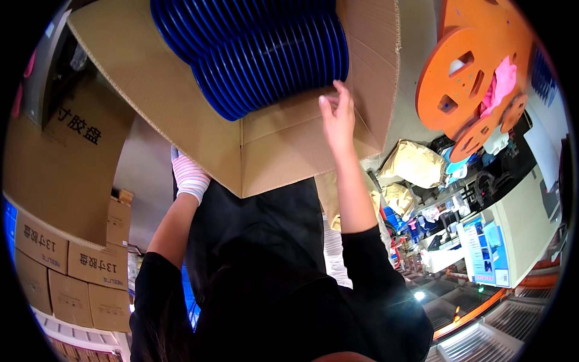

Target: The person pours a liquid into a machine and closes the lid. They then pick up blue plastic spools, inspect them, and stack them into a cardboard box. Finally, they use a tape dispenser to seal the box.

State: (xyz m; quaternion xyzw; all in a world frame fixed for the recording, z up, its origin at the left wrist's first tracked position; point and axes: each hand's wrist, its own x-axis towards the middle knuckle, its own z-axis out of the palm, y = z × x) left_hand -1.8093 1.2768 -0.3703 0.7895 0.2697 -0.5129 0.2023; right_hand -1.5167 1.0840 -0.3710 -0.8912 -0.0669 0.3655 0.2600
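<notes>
An open cardboard box (289,154) with raised flaps lies in front of me. Inside it, many thin blue reels (271,66) stand on edge, packed side by side in two rows. My right hand (339,117) is bare and reaches over the box's near right corner. Its fingers are apart, the fingertips close by the lower right end of the reels; whether they touch is unclear. My left hand (190,176), in a pink-and-white striped glove, is against the outside of the near left flap. The cardboard hides most of its fingers.
At the left are a large brown carton (66,163) and stacked cartons (69,271). Orange round plates (452,78) with cut-outs stand at the right, a pink cloth (500,81) on them. Beyond lie yellowish bags (413,164) and a cluttered bench with a pale cabinet (522,223).
</notes>
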